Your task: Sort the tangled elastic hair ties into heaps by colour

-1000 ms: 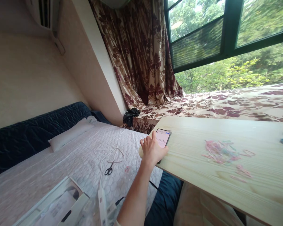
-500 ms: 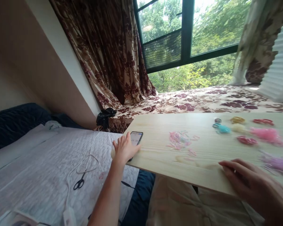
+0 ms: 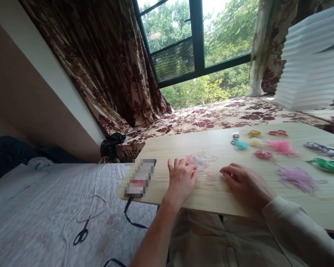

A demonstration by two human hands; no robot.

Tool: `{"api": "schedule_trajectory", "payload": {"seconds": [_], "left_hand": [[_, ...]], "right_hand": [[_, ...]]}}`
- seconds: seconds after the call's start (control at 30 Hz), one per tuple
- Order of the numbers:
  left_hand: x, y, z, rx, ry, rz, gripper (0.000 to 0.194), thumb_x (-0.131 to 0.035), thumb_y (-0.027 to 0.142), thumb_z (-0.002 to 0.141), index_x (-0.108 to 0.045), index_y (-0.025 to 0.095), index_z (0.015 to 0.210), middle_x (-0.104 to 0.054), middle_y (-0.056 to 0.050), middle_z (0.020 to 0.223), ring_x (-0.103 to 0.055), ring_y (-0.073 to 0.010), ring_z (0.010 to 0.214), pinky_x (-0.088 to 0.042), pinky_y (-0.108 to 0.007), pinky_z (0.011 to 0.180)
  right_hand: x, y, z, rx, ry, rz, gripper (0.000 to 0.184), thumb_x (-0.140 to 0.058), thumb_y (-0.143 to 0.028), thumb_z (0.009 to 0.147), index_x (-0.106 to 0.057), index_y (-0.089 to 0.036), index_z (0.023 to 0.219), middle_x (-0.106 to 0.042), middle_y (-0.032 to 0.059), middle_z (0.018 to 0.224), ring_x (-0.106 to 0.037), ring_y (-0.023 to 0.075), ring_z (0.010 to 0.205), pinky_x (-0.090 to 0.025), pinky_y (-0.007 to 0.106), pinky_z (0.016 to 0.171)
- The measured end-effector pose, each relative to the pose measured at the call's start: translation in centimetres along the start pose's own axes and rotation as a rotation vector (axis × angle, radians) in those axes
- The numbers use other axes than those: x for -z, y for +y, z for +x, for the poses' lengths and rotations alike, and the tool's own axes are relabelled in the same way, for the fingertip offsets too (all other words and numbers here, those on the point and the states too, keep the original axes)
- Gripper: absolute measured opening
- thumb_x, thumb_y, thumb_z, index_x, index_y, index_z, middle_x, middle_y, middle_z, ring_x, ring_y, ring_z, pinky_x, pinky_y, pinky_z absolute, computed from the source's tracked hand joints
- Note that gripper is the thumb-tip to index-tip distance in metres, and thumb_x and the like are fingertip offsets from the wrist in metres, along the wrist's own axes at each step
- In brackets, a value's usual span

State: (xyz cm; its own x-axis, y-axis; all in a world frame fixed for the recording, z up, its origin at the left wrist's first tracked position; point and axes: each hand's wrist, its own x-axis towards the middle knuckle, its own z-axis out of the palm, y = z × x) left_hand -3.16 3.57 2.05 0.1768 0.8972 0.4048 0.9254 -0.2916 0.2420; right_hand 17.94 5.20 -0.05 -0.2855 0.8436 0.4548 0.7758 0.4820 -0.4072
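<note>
My left hand lies flat on the light wooden board, fingers stretched toward a loose pile of thin pink rubber bands. My right hand rests on the board just right of that pile, fingers curled with their tips on the wood; I cannot see anything in them. A phone lies at the board's left end, apart from my left hand.
Small heaps of coloured bands, pink, purple, green and teal, lie on the board's right half. Scissors and a white cable lie on the bed at left. A stack of white foam sheets stands at back right.
My left hand left the phone and moved right to the pink bands. My right hand came into view and moved up onto the board. The view swung right.
</note>
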Motion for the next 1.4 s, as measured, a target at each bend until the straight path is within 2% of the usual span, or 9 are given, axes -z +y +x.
{"api": "schedule_trajectory", "payload": {"seconds": [0.27,0.43,0.67,0.77,0.97,1.17,1.4], "left_hand": [[-0.3,0.5,0.0,-0.043,-0.036,-0.008,0.018,-0.057,0.016,0.083,-0.071,0.027,0.089,-0.065,-0.003,0.100,-0.052,-0.0220,0.109,-0.024,-0.054,0.113],[-0.4,0.8,1.0,-0.081,-0.084,0.030,0.012,-0.059,0.022,0.082,-0.071,0.025,0.082,-0.066,-0.004,0.099,-0.051,-0.0233,0.111,-0.019,-0.056,0.115],[-0.3,0.8,2.3,-0.148,-0.134,0.122,0.019,-0.054,0.017,0.082,-0.070,0.022,0.073,-0.069,-0.006,0.093,-0.053,-0.0251,0.107,-0.019,-0.062,0.113],[-0.3,0.8,2.1,-0.157,-0.106,0.105,0.017,-0.055,0.018,0.084,-0.069,0.021,0.075,-0.070,-0.005,0.094,-0.053,-0.0243,0.108,-0.019,-0.061,0.113],[-0.2,1.9,1.4,-0.174,0.032,0.012,0.010,-0.058,0.019,0.086,-0.067,0.021,0.082,-0.070,-0.002,0.095,-0.053,-0.0222,0.109,-0.016,-0.060,0.115],[-0.4,3.2,1.5,-0.262,0.048,-0.043,0.009,-0.059,0.021,0.086,-0.066,0.022,0.081,-0.070,-0.002,0.093,-0.052,-0.0224,0.111,-0.015,-0.059,0.116],[-0.9,3.4,1.0,-0.267,0.081,-0.126,0.008,-0.059,0.020,0.086,-0.065,0.023,0.081,-0.068,0.000,0.092,-0.054,-0.0206,0.109,-0.019,-0.055,0.115]], "right_hand": [[-0.2,-0.1,-0.6,-0.019,-0.028,-0.037,0.028,-0.044,-0.031,0.088,-0.070,-0.023,0.084,-0.069,0.0058,0.086,-0.065,0.0175,0.071,-0.047,0.030,0.064],[-0.1,-0.3,-0.6,-0.019,-0.028,-0.056,0.027,-0.045,-0.030,0.088,-0.070,-0.023,0.084,-0.069,0.0052,0.085,-0.064,0.0173,0.071,-0.045,0.029,0.064],[-0.2,-0.2,-0.7,0.008,-0.006,-0.081,0.027,-0.045,-0.029,0.088,-0.070,-0.023,0.082,-0.069,0.0043,0.084,-0.063,0.0156,0.070,-0.044,0.027,0.062],[-0.3,-0.1,-0.7,0.036,0.038,-0.063,0.025,-0.045,-0.027,0.087,-0.069,-0.022,0.083,-0.069,0.0041,0.082,-0.063,0.0150,0.068,-0.044,0.027,0.060],[0.2,-0.5,-0.6,0.124,0.156,0.046,0.025,-0.045,-0.028,0.090,-0.068,-0.021,0.087,-0.067,0.0049,0.080,-0.062,0.0144,0.066,-0.048,0.027,0.062],[0.4,-0.6,-0.8,0.143,0.237,0.096,0.021,-0.050,-0.031,0.089,-0.068,-0.021,0.095,-0.066,0.0047,0.080,-0.060,0.0143,0.065,-0.049,0.027,0.059],[0.0,-0.9,-0.7,0.157,0.237,0.089,0.023,-0.049,-0.030,0.091,-0.067,-0.020,0.080,-0.065,0.0041,0.076,-0.060,0.0144,0.067,-0.048,0.027,0.062]]}}
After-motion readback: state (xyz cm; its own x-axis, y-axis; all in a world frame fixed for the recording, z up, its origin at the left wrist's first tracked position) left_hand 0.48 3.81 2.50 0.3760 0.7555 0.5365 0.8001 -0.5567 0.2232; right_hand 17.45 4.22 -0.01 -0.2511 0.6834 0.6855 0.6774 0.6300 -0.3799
